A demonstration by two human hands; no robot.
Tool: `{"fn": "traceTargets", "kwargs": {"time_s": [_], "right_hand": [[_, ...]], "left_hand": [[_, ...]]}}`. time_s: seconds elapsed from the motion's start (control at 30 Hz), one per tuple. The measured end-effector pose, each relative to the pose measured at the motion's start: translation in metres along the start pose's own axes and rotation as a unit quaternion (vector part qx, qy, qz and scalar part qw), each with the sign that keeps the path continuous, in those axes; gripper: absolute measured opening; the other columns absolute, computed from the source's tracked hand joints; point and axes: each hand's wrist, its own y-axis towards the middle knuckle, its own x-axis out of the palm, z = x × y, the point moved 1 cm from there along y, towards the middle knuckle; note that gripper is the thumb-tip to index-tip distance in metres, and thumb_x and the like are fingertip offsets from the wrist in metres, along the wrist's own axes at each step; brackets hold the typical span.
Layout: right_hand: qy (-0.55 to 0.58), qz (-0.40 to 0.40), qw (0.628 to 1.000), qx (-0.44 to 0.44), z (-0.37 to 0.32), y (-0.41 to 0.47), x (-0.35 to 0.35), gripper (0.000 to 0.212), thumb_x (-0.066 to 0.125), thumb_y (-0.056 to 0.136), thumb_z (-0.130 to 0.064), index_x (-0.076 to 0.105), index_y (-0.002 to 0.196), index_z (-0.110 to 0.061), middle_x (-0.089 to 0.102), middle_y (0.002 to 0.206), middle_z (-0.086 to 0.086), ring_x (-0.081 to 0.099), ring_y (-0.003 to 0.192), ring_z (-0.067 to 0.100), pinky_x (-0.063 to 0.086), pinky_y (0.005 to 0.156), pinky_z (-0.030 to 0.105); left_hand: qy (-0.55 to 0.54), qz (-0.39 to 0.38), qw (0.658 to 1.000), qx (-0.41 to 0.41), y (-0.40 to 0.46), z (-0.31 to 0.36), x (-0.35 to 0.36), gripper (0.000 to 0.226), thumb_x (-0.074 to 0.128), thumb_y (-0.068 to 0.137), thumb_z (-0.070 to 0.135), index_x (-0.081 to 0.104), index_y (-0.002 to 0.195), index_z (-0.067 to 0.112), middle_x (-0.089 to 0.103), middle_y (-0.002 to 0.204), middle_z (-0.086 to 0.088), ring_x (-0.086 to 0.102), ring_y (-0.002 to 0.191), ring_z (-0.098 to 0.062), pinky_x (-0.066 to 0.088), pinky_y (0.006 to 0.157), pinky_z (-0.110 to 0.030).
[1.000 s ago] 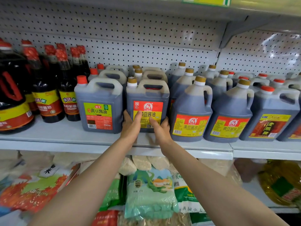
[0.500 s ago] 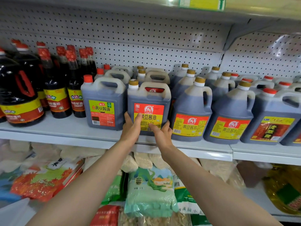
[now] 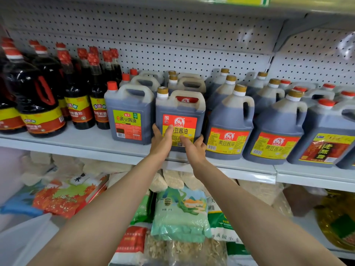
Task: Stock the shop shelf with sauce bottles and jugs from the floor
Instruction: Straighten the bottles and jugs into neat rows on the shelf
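Jug (image 3: 179,120) of soy sauce stands at the shelf (image 3: 80,143) front edge, full and judged heavy, its plastic walls stiff but slick. We press it with left hand (image 3: 161,142) and right hand (image 3: 193,148), fingers straight on its label; lift by the top handle.

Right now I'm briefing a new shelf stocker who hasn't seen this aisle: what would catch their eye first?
Both hands, left hand and right hand, press flat against the square dark soy-sauce jug with the red-and-yellow label at the grey metal shelf front edge. Tall dark red-capped bottles crowd the left, and round-shouldered gold-capped jugs line up to the right.
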Motion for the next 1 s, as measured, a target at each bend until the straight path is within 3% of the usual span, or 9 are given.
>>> {"fn": "traceTargets", "kwargs": {"time_s": [0.53,0.63,0.73,0.8,0.87,0.93,1.0], "right_hand": [[0.042,-0.040,0.998,0.022,-0.011,-0.016,-0.013,0.087,0.050,0.096,-0.058,0.001,0.160,-0.025,-0.002,0.168,0.000,0.007,0.154,0.027,0.016,0.121,0.051],[0.008,-0.060,0.998,0.010,-0.026,-0.032,-0.027,0.077,0.052,0.097,-0.052,0.018,0.159,-0.022,0.018,0.166,0.000,0.024,0.150,0.025,0.025,0.119,0.046],[-0.028,-0.013,0.991,-0.134,-0.071,-0.046,-0.060,0.038,0.057,0.098,-0.040,0.056,0.134,-0.027,0.060,0.135,-0.004,0.054,0.121,0.017,0.043,0.104,0.039],[-0.023,0.039,0.972,-0.232,-0.114,-0.041,-0.078,0.024,0.059,0.098,-0.036,0.069,0.117,-0.026,0.070,0.111,-0.009,0.062,0.107,0.010,0.048,0.094,0.031],[-0.081,0.072,0.953,-0.283,-0.155,-0.021,-0.086,0.024,0.058,0.099,-0.037,0.074,0.110,-0.023,0.066,0.096,-0.014,0.059,0.096,0.006,0.044,0.081,0.025],[-0.149,0.078,0.946,-0.278,-0.185,0.014,-0.087,0.032,0.059,0.096,-0.046,0.075,0.109,-0.020,0.063,0.089,-0.011,0.057,0.089,0.010,0.045,0.071,0.028],[-0.202,0.078,0.944,-0.248,-0.203,0.055,-0.084,0.048,0.061,0.093,-0.053,0.074,0.107,-0.009,0.069,0.087,0.005,0.060,0.083,0.017,0.052,0.077,0.036]], "left_hand": [[-0.012,-0.016,1.000,-0.011,-0.016,0.005,-0.003,0.083,0.035,0.093,0.071,-0.005,0.157,0.037,0.016,0.165,-0.002,0.029,0.147,-0.031,0.027,0.115,-0.052],[0.008,0.027,1.000,0.012,-0.015,0.022,-0.016,0.075,0.034,0.097,0.065,0.011,0.158,0.028,0.029,0.160,-0.005,0.035,0.142,-0.030,0.031,0.112,-0.049],[-0.011,0.140,0.978,0.153,-0.014,0.063,-0.046,0.055,0.039,0.099,0.055,0.041,0.142,0.021,0.050,0.138,0.001,0.048,0.120,-0.018,0.039,0.097,-0.037],[-0.025,0.156,0.957,0.242,-0.003,0.099,-0.063,0.042,0.042,0.101,0.049,0.050,0.131,0.021,0.054,0.128,0.002,0.049,0.110,-0.011,0.037,0.090,-0.029],[0.011,0.116,0.950,0.291,0.019,0.132,-0.068,0.037,0.043,0.102,0.046,0.055,0.127,0.021,0.057,0.123,0.004,0.051,0.107,-0.009,0.042,0.090,-0.028],[0.074,0.048,0.952,0.293,0.046,0.157,-0.066,0.043,0.041,0.102,0.050,0.055,0.132,0.021,0.057,0.122,0.006,0.052,0.113,-0.013,0.045,0.084,-0.024],[0.149,-0.006,0.951,0.271,0.078,0.173,-0.061,0.049,0.040,0.102,0.053,0.052,0.138,0.022,0.054,0.135,0.003,0.050,0.123,-0.018,0.040,0.086,-0.022]]}}
